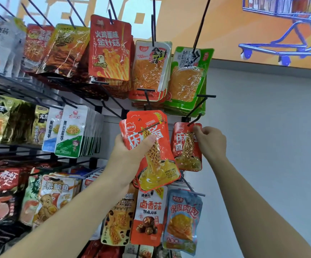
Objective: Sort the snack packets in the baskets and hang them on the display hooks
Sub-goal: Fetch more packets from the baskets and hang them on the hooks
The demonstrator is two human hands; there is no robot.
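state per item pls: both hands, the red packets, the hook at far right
left hand: shut on a stack of red packets, held tilted, off any hook
right hand: pinching top of single red packet
single red packet: upright, its top at the hook tip; threaded or not, cannot tell
hook: nothing else on it

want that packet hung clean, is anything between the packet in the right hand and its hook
Nothing visible. The right hand holds the red packet with its top at the hook tip, no other packet between.
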